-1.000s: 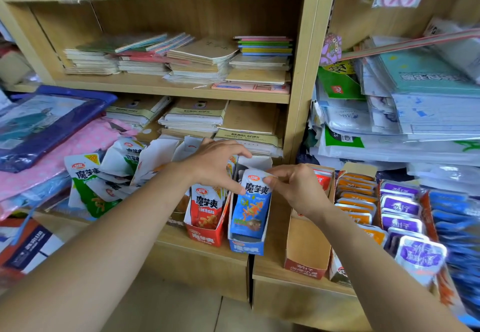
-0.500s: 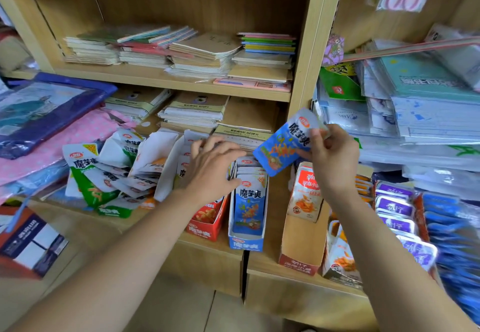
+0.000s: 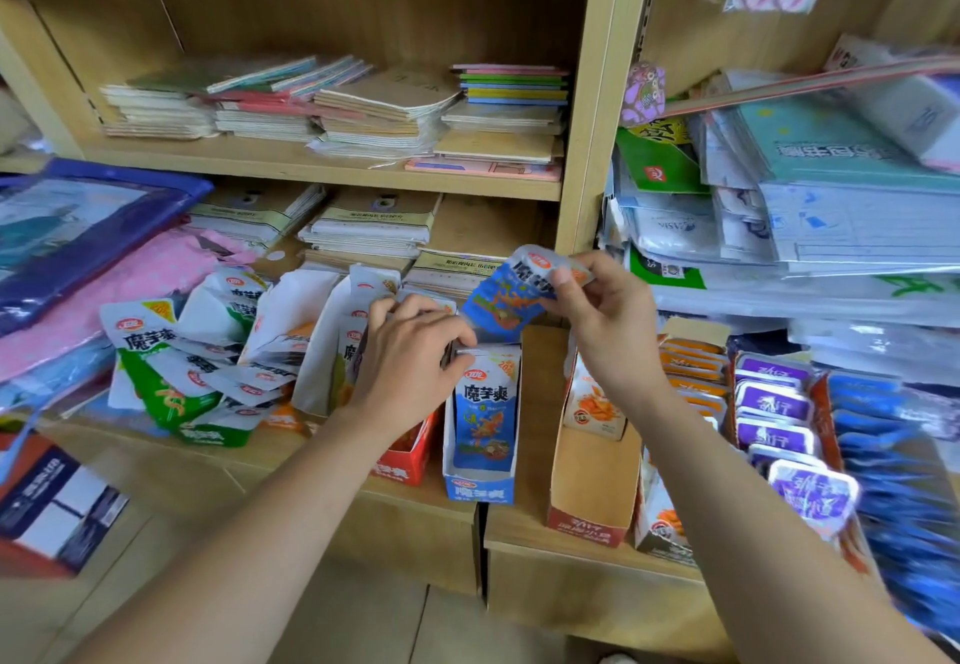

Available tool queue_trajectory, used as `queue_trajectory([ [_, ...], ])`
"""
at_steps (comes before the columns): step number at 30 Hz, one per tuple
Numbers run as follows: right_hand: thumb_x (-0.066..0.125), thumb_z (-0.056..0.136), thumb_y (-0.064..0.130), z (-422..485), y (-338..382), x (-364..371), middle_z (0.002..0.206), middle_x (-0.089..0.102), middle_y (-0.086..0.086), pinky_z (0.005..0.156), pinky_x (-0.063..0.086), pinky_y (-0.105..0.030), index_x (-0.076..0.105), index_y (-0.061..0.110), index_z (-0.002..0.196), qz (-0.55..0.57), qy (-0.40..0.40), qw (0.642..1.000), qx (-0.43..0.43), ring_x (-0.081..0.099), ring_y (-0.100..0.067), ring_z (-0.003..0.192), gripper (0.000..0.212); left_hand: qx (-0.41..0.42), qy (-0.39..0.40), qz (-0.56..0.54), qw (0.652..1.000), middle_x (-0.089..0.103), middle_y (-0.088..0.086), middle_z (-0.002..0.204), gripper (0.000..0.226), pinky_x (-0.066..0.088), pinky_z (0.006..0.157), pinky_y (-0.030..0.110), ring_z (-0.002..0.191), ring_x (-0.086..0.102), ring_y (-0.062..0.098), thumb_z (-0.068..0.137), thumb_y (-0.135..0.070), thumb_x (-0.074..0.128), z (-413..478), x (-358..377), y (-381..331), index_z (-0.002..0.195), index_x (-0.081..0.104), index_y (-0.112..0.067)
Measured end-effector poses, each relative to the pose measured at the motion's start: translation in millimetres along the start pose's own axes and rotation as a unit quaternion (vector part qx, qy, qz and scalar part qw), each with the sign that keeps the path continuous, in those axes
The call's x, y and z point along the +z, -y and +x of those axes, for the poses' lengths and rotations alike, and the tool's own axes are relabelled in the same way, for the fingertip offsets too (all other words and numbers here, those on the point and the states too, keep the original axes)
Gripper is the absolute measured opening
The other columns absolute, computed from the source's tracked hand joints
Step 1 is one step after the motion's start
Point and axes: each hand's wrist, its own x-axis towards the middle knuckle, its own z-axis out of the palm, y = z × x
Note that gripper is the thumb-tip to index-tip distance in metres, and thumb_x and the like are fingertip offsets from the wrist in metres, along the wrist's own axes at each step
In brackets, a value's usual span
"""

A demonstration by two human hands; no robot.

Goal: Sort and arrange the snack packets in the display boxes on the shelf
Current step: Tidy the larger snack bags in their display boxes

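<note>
The right hand (image 3: pixel 605 331) has its fingers (image 3: pixel 562 279) pinching a blue packet (image 3: pixel 496 300) by its top edge, at twelve o'clock above the blue display box (image 3: pixel 480 489). The left hand (image 3: pixel 410 372) curls over packet tops, hiding most of the red box (image 3: pixel 405 461). Whether it grips them is unclear.

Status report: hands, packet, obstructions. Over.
Right hand pinches blue packet above blue box. Left hand on boxed packets, grip unclear. Left hand crowds the box's top.

- Blue packet (image 3: pixel 506 300): glossy, crinkled plastic film.
- Boxed packets (image 3: pixel 485 403): the same shiny film.
- Blue display box (image 3: pixel 480 489): smooth printed cardboard.
- Shelf (image 3: pixel 322 170): pale, matt, wood-look board.
- Notebooks (image 3: pixel 384 107): matt paper covers.
</note>
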Motion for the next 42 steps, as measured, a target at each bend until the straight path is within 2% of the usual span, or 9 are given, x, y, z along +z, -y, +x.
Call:
queue_trajectory([
  [7,0.059,0.099,0.027,3.4,-17.0,25.3,0.074,0.064,0.002,0.060,0.048,-0.034,0.068,0.013,0.094,-0.269,0.120,0.955,-0.031,0.060,-0.017,0.070,0.018,-0.053,-0.013,0.050,0.997,0.067,-0.012,0.106,0.030,0.033,0.090,0.041,0.113,0.054,0.020,0.080,-0.040,0.077,-13.4,3.1,-4.3,0.109,0.070,-0.031],
  [12,0.053,0.103,0.025,15.5,-8.6,29.4,0.064,0.047,0.009,0.052,0.032,-0.022,0.053,0.012,0.083,-0.248,0.122,0.961,0.009,0.044,-0.004,0.058,0.024,-0.060,-0.021,0.054,0.996,0.066,-0.013,0.110,0.029,0.032,0.091,0.040,0.116,0.052,0.018,0.082,-0.039,0.076,-19.0,7.4,-5.2,0.108,0.067,-0.032],
  [18,0.052,0.102,0.033,27.0,-4.2,25.0,0.068,0.055,-0.014,0.054,0.038,-0.040,0.054,0.001,0.087,-0.196,0.060,0.978,-0.031,0.048,-0.030,0.063,0.036,-0.047,-0.044,0.049,0.997,0.065,-0.014,0.107,0.020,0.033,0.089,0.040,0.112,0.053,0.019,0.081,-0.035,0.078,-19.2,10.8,-2.9,0.100,0.070,-0.032],
  [21,0.055,0.102,0.028,23.1,-10.7,28.2,0.060,0.046,0.004,0.050,0.033,-0.027,0.049,0.014,0.075,-0.231,0.085,0.969,-0.018,0.042,-0.013,0.056,0.031,-0.048,-0.046,0.048,0.997,0.066,-0.013,0.109,0.022,0.034,0.089,0.040,0.113,0.054,0.019,0.081,-0.034,0.079,-18.8,11.2,-2.3,0.102,0.071,-0.031],
  [26,0.051,0.102,0.030,11.9,-37.5,44.2,0.093,0.061,-0.006,0.080,0.037,-0.041,0.065,0.013,0.092,-0.379,0.161,0.910,0.040,0.039,-0.029,0.096,0.024,-0.057,-0.056,0.051,0.996,0.064,-0.009,0.113,0.032,0.035,0.091,0.041,0.113,0.054,0.022,0.081,-0.031,0.078,-17.9,14.9,-3.0,0.112,0.071,-0.029],
  [29,0.052,0.100,0.020,13.7,-34.0,40.5,0.104,0.063,-0.003,0.089,0.037,-0.039,0.068,0.017,0.121,-0.302,0.121,0.946,0.007,0.048,-0.026,0.101,0.026,-0.063,-0.063,0.059,0.994,0.064,-0.007,0.113,0.035,0.034,0.091,0.039,0.113,0.053,0.021,0.080,-0.030,0.079,-16.9,14.6,-3.7,0.114,0.068,-0.027],
  [33,0.056,0.097,0.013,8.6,-36.6,28.0,0.106,0.069,0.003,0.085,0.043,-0.034,0.066,0.022,0.127,-0.283,0.121,0.948,-0.076,0.049,-0.016,0.093,0.033,-0.051,-0.065,0.065,0.995,0.062,-0.007,0.111,0.025,0.033,0.090,0.040,0.112,0.053,0.022,0.081,-0.031,0.079,-16.6,16.7,-0.6,0.104,0.070,-0.029],
  [39,0.042,0.099,0.037,0.0,-55.4,25.9,0.118,0.066,0.009,0.082,0.045,-0.045,0.069,0.027,0.122,-0.383,0.166,0.903,-0.100,0.052,-0.025,0.101,0.037,-0.031,-0.035,0.104,0.993,0.060,-0.003,0.114,0.038,0.035,0.090,0.046,0.114,0.051,0.027,0.079,-0.039,0.079,-16.8,21.2,1.0,0.115,0.073,-0.027],
  [42,0.047,0.100,0.022,-1.8,-48.7,25.6,0.110,0.069,-0.001,0.084,0.047,-0.040,0.068,0.018,0.124,-0.356,0.150,0.917,-0.096,0.054,-0.023,0.098,0.033,-0.030,-0.030,0.115,0.992,0.059,-0.003,0.113,0.044,0.035,0.090,0.046,0.114,0.051,0.027,0.080,-0.041,0.078,-16.6,20.4,1.5,0.120,0.071,-0.028],
])
